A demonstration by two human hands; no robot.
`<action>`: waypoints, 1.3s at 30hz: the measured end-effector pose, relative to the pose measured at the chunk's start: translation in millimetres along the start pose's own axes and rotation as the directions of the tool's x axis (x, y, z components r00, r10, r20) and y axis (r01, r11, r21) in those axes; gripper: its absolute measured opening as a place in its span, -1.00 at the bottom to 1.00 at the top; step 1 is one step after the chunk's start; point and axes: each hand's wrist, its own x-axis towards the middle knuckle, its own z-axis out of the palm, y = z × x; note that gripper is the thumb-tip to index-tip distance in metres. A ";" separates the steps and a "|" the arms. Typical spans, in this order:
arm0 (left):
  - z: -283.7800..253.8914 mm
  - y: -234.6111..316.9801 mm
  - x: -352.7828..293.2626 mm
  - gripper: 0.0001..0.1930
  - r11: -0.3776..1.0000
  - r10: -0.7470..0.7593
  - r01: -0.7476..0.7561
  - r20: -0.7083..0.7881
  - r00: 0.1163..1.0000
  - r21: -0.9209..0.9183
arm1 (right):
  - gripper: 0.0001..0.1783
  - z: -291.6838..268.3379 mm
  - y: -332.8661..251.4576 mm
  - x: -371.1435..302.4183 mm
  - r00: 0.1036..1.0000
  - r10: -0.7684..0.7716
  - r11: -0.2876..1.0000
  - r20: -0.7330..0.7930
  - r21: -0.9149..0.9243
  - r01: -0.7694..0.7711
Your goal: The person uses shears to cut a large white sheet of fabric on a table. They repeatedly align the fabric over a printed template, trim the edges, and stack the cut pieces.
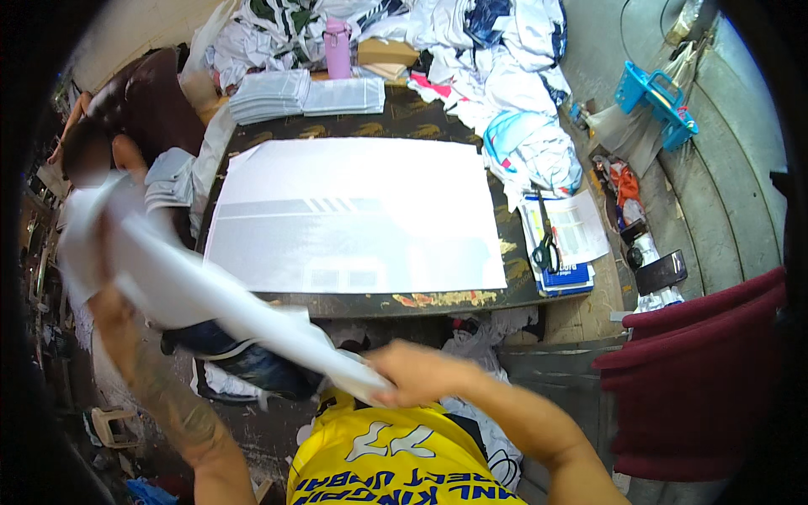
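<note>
A long white sheet (244, 307), smeared by motion, stretches slantwise between my two hands in front of the table. My right hand (412, 370) is closed around its near end, just above my yellow shirt. At the far left, my left hand (103, 273) is raised at the sheet's other end, gripping it; blur and the sheet's folds partly hide the fingers. Whether this sheet is cloth or paper I cannot make out. Flat on the dark table lies a large white printed sheet (353, 219) with pale grey panels and slanted stripes.
Folded grey-white stacks (269, 97), a pink bottle (337, 49) and heaped white garments (513, 50) line the table's back. Scissors (545, 251) rest on papers at the right. Another person (88, 156) is close by at left. Maroon cloth (682, 387) hangs at right.
</note>
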 end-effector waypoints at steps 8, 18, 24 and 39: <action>64.0 -216.6 -172.2 -0.50 0.417 -0.741 0.706 0.235 0.629 -0.572 | -0.93 -34.5 141.9 -116.0 0.551 0.025 0.753 -0.834 0.378 0.539; 72.2 152.6 -31.2 -0.79 0.370 0.357 0.127 0.267 0.895 -0.920 | 0.10 -7.6 56.3 110.0 0.898 -0.153 0.927 -0.412 0.254 0.274; 66.5 -46.7 -36.6 -0.78 0.248 -0.739 0.491 0.165 0.653 -0.835 | -0.49 -14.8 150.8 -1.5 0.825 0.451 0.874 -0.340 -0.017 -0.485; 298.4 -100.8 139.7 -0.57 0.740 -0.558 0.406 -0.153 0.815 -0.537 | -0.70 -278.5 180.2 -61.3 -0.087 0.013 0.985 -0.996 0.028 -0.171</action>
